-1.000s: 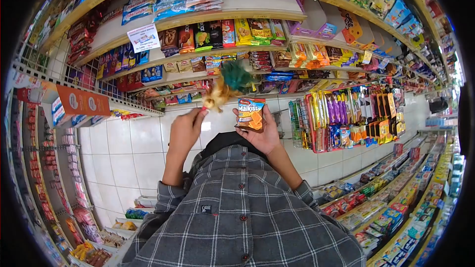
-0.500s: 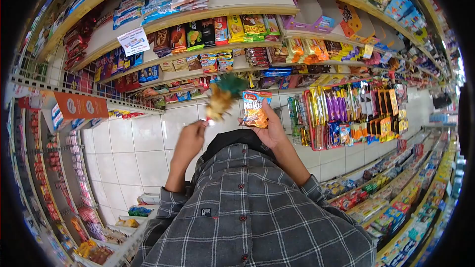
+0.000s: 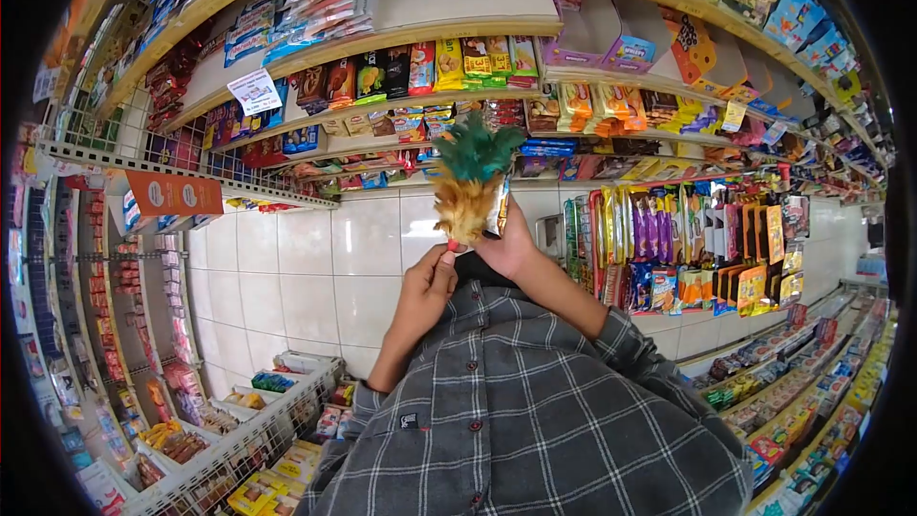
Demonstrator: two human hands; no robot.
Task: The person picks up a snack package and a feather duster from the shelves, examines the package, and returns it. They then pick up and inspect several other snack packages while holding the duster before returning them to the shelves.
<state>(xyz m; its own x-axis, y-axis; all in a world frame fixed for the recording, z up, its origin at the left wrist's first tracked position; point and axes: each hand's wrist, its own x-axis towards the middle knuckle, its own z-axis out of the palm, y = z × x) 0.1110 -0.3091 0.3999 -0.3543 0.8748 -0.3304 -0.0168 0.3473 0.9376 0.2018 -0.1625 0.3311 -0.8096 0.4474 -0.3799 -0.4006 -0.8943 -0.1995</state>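
Observation:
My left hand (image 3: 429,285) is closed round the short red handle of a feather duster (image 3: 468,182), its tan and green feathers pointing up and away from me. In my right hand (image 3: 509,247) is a biscuit pack (image 3: 499,207), tipped so that mostly its edge shows. The feathers overlap the pack and cover much of its front. Both hands are close together in front of my body, above the tiled floor (image 3: 368,234).
Ahead stand snack shelves (image 3: 468,24) with packets in rows. On the right is a wire rack (image 3: 659,248) of hanging chocolate and snack packs. A white basket shelf (image 3: 244,435) stands at lower left, and an orange display box (image 3: 172,194) sticks out at left.
The duster has moved right and now lies across the pack. The pack has turned from showing its printed front to nearly edge-on. My left hand has come closer to the right.

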